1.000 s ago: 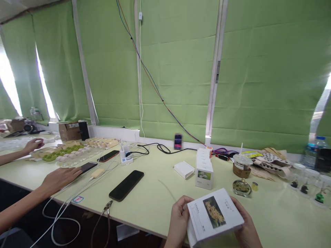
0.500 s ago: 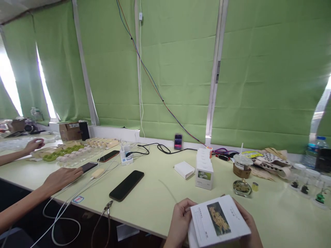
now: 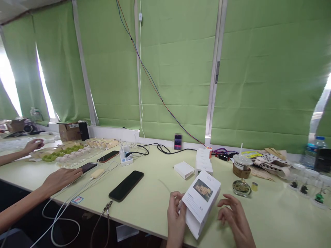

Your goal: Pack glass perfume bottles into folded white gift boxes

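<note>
A white paper box (image 3: 198, 208) with a picture of yellow flowers is tilted above the table's front edge. My left hand (image 3: 176, 215) grips it by its left side, thumb on the near face. To the right of the box, my right hand (image 3: 235, 217) is apart from it, fingers spread and slightly curled, holding nothing. Just behind the held box stands a row of similar white boxes (image 3: 204, 162), partly hidden by it. A white box or lid (image 3: 184, 169) lies flat to the left of that row.
A round glass bottle (image 3: 241, 188), a gold cap (image 3: 254, 186) and a drink cup (image 3: 242, 165) stand at the right. Clear jars (image 3: 305, 182) are farther right. A black phone (image 3: 126, 186) lies left of me. A co-worker's hand (image 3: 60, 179) rests by another phone (image 3: 88, 167).
My right hand has let go of the box and moved away to the right. The box, still in my left hand, has turned and risen a little, covering part of the row behind.
</note>
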A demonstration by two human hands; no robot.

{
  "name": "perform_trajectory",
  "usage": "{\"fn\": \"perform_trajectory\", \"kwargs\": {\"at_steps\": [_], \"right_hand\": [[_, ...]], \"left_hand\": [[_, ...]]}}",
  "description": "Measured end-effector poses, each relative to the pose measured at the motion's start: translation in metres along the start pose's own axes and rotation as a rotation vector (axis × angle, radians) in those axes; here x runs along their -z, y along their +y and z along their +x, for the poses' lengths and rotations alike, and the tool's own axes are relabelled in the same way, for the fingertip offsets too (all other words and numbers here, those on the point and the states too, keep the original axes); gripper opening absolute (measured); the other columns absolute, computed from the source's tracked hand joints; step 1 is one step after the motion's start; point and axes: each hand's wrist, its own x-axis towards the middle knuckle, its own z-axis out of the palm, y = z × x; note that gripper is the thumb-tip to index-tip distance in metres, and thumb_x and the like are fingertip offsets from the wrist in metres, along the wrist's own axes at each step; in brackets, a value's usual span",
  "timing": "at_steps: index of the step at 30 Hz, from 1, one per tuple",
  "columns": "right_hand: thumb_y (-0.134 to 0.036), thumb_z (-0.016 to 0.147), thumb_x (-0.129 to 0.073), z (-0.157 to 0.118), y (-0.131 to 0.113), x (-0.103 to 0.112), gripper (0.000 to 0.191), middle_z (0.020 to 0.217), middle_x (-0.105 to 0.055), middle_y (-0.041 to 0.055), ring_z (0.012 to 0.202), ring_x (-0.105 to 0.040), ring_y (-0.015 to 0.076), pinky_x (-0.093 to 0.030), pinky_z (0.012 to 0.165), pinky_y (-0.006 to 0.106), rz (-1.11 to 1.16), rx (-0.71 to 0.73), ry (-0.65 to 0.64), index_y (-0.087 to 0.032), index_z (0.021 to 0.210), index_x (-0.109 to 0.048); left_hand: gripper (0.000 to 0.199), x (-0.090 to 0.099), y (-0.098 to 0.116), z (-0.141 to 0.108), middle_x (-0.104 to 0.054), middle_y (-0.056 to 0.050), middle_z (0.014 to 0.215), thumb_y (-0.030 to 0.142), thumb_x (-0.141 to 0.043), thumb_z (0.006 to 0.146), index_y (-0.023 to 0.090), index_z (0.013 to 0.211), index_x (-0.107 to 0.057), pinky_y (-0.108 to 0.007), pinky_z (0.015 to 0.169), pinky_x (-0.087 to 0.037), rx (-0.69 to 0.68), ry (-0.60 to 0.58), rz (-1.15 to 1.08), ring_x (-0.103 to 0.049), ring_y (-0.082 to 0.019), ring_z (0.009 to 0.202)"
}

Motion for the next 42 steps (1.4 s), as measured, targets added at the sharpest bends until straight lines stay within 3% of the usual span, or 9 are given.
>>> {"fn": "perform_trajectory", "kwargs": {"at_steps": [3, 6, 10, 16, 20, 26, 29, 37, 42], "right_hand": [[-0.045, 0.078, -0.062, -0.007, 0.006, -0.009, 0.06, 0.115, -0.053, 0.0101, 0.077, -0.06, 0.0197, -0.051, 0.064, 0.031, -0.167, 0.166, -0.13, -0.026, 0.131, -0.041], [-0.042, 0.075, -0.067, -0.009, 0.011, -0.014, 0.077, 0.132, -0.041, 0.0127, 0.093, -0.06, 0.0254, -0.054, 0.07, 0.034, -0.272, 0.23, -0.193, -0.027, 0.141, -0.03], [-0.037, 0.082, -0.058, -0.006, 0.012, -0.01, 0.075, 0.137, -0.04, 0.0111, 0.102, -0.059, 0.0267, -0.054, 0.079, 0.034, -0.262, 0.195, -0.229, -0.029, 0.146, -0.021], [-0.036, 0.084, -0.055, 0.001, 0.01, 0.0, 0.06, 0.144, -0.04, 0.006, 0.129, -0.042, 0.0283, -0.047, 0.095, 0.034, -0.103, 0.122, -0.242, -0.03, 0.141, -0.036], [-0.042, 0.081, -0.058, 0.001, 0.013, 0.002, 0.063, 0.147, -0.04, 0.0043, 0.125, -0.049, 0.0289, -0.049, 0.092, 0.035, 0.007, 0.007, -0.269, -0.031, 0.14, -0.038], [-0.05, 0.077, -0.06, -0.001, 0.013, 0.001, 0.072, 0.142, -0.046, 0.0065, 0.127, -0.045, 0.0324, -0.049, 0.091, 0.039, 0.117, -0.077, -0.309, -0.027, 0.142, -0.037], [-0.048, 0.077, -0.061, 0.001, 0.009, 0.002, 0.075, 0.144, -0.043, 0.0066, 0.129, -0.043, 0.0328, -0.047, 0.094, 0.041, 0.098, -0.113, -0.324, -0.026, 0.143, -0.034], [-0.064, 0.075, -0.056, 0.003, 0.006, 0.005, 0.085, 0.148, -0.037, 0.0047, 0.134, -0.034, 0.0327, -0.042, 0.1, 0.038, 0.128, -0.119, -0.427, -0.027, 0.146, -0.027], [-0.075, 0.076, -0.036, 0.002, 0.006, 0.003, 0.09, 0.137, -0.051, 0.0115, 0.121, -0.051, 0.0345, -0.05, 0.087, 0.039, 0.148, -0.135, -0.44, -0.023, 0.148, -0.018]], "left_hand": [[0.035, -0.004, 0.005, -0.003, -0.066, -0.005, 0.095, 0.045, -0.069, 0.072, 0.022, 0.082, -0.045, -0.023, 0.061, -0.044, -0.018, -0.038, -0.039, -0.062, -0.018, 0.072], [0.038, -0.005, 0.008, -0.003, -0.064, -0.003, 0.099, 0.044, -0.071, 0.071, 0.022, 0.079, -0.041, -0.019, 0.049, -0.037, 0.054, -0.202, -0.104, -0.056, -0.012, 0.058], [0.041, -0.002, 0.009, -0.003, -0.061, -0.003, 0.098, 0.045, -0.074, 0.068, 0.022, 0.082, -0.043, -0.02, 0.055, -0.039, 0.071, -0.437, -0.21, -0.059, -0.016, 0.07], [0.036, 0.004, 0.013, -0.003, -0.059, -0.009, 0.103, 0.046, -0.071, 0.072, 0.018, 0.078, -0.05, -0.026, 0.068, -0.044, 0.045, -0.649, -0.181, -0.059, -0.024, 0.092], [0.042, 0.003, 0.011, -0.005, -0.06, -0.007, 0.107, 0.035, -0.08, 0.065, 0.021, 0.086, -0.047, -0.026, 0.068, -0.047, 0.123, -0.648, -0.201, -0.061, -0.024, 0.094], [0.097, 0.004, 0.004, -0.005, -0.055, -0.009, 0.127, 0.018, -0.089, 0.048, 0.035, 0.125, -0.034, -0.034, 0.078, -0.05, 0.176, -0.669, -0.218, -0.062, -0.027, 0.101], [0.092, 0.005, 0.005, -0.005, -0.056, -0.011, 0.127, 0.02, -0.089, 0.05, 0.032, 0.127, -0.04, -0.038, 0.088, -0.046, 0.168, -0.664, -0.142, -0.058, -0.031, 0.11], [0.08, 0.005, 0.008, -0.004, -0.062, -0.01, 0.117, 0.024, -0.086, 0.056, 0.029, 0.123, -0.042, -0.035, 0.082, -0.047, 0.17, -0.618, -0.195, -0.06, -0.03, 0.106], [0.085, 0.004, 0.006, -0.001, -0.064, -0.011, 0.114, 0.025, -0.087, 0.055, 0.029, 0.125, -0.039, -0.034, 0.081, -0.047, 0.2, -0.553, -0.268, -0.061, -0.03, 0.104]]}}
